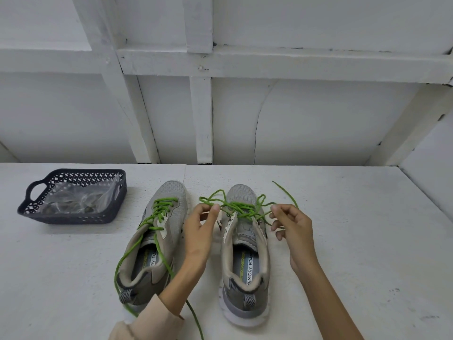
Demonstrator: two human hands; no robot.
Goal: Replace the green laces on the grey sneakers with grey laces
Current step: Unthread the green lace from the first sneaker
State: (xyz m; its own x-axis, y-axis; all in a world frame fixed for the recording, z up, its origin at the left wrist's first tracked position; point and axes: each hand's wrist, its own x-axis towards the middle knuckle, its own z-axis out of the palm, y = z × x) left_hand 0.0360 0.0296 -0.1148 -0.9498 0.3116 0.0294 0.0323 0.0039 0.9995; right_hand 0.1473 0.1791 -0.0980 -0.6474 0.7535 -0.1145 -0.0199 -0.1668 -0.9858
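On the white table (343,241), your two grey sneakers stand toes away from you, right of the dark basket (73,196). The right sneaker (245,253) wears a loosened green lace (241,208); your left hand (199,231) and right hand (293,228) each pinch it.

green laces (160,211) — grey sneakers (245,266)

We see two grey sneakers side by side, toes pointing away: the left sneaker (157,231) fully green-laced, the right sneaker (245,251) with its green lace (241,208) loosened.
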